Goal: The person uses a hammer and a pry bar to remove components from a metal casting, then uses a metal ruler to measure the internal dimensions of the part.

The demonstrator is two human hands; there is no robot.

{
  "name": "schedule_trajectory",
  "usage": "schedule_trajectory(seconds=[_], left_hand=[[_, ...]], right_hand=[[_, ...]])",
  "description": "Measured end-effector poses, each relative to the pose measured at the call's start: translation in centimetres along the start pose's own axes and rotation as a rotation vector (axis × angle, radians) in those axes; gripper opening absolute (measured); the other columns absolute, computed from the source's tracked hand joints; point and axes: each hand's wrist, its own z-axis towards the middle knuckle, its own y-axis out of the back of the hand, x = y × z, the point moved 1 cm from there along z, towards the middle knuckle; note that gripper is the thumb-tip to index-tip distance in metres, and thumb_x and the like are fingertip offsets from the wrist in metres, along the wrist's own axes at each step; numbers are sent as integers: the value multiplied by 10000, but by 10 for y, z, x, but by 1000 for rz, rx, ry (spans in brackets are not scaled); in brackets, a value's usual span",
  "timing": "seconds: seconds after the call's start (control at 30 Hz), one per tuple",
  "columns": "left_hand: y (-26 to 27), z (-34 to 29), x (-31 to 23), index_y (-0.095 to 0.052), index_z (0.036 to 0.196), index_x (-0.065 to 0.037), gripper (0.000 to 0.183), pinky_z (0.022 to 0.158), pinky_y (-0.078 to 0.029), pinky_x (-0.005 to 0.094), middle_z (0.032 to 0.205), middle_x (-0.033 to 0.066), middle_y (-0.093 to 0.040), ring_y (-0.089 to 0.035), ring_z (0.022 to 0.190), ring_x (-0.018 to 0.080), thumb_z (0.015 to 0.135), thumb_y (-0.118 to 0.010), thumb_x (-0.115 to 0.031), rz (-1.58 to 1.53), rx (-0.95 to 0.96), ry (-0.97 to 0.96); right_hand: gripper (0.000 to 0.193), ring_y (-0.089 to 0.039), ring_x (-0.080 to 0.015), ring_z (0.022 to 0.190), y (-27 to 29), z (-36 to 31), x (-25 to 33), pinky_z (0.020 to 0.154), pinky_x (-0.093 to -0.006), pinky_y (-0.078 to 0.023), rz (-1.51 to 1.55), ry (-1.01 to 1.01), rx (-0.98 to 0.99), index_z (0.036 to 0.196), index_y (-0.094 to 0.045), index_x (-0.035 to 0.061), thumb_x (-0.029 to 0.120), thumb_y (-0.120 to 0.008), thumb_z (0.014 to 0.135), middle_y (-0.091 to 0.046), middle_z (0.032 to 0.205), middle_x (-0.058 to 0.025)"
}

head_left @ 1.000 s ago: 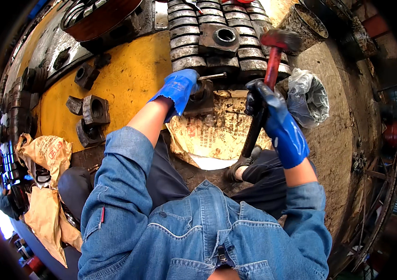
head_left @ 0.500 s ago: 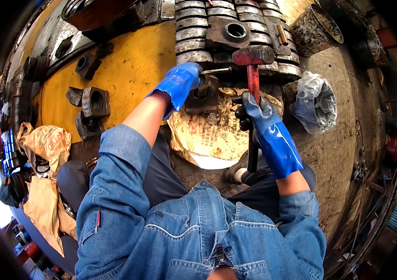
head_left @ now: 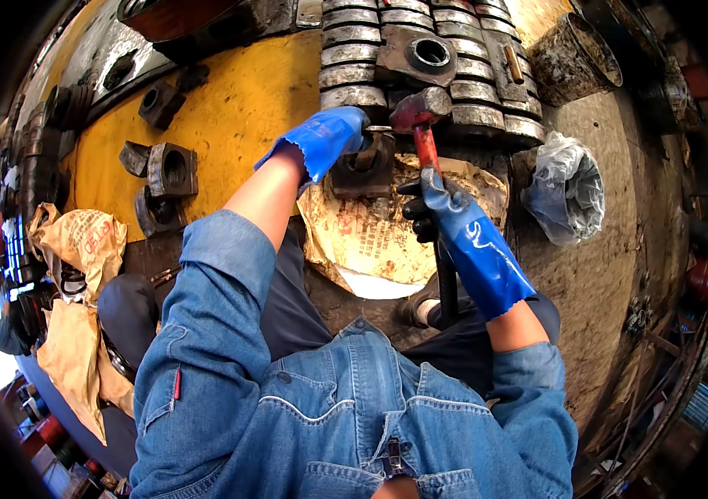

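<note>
Hiding punch tip: L hand [head_left: 320,140]; R hand [head_left: 445,212] gripping hammer [head_left: 422,116].

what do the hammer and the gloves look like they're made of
Hammer: head looks like metal with worn red paint and dull grey bare patches; the handle is red above, dark below, material unclear. Gloves on the left hand and right hand: glossy blue, probably rubber or coated fabric.

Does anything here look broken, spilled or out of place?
Nothing looks broken. The paper sheet under the work is torn, crumpled and stained, and loose metal blocks lie scattered askew on the yellow surface.
</note>
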Motion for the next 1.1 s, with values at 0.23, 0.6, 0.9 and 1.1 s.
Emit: schedule_trajectory(seconds=[0.23,0.6,0.9,1.1], left_hand=[[-24,12,24,-676,945,-30,220,621,-454,403,745,165,-603,-558,660,272,816,-658,-207,-178,-53,-114],[-23,11,21,-693,854,-67,79,599,-437,355,677,99,-588,-540,636,219,807,-643,-106,-93,22,-12],[-22,8,12,-730,989,-100,232,717,-512,420,898,181,-689,-640,793,350,779,-729,-199,-35,-16,-62],[-21,23,13,-722,953,-82,191,637,-490,406,796,156,-683,-621,676,286,768,-702,-126,-39,101,46]], right_hand=[[585,-653,-157,712,-25,-30,36,605,-289,-514,-257,139,-95,1112,-612,32,583,-490,960,-694,854,-118],[504,-571,-93,671,-32,-22,38,595,-263,-447,-324,285,-167,1130,-641,36,507,-576,961,-638,798,-19],[594,-579,-150,690,-27,-32,33,636,-295,-464,-664,136,-252,1133,-624,9,565,-515,955,-653,781,-76],[503,-580,-136,702,-8,-10,25,655,-262,-466,-336,458,-128,1125,-608,9,482,-521,978,-631,801,-54]])
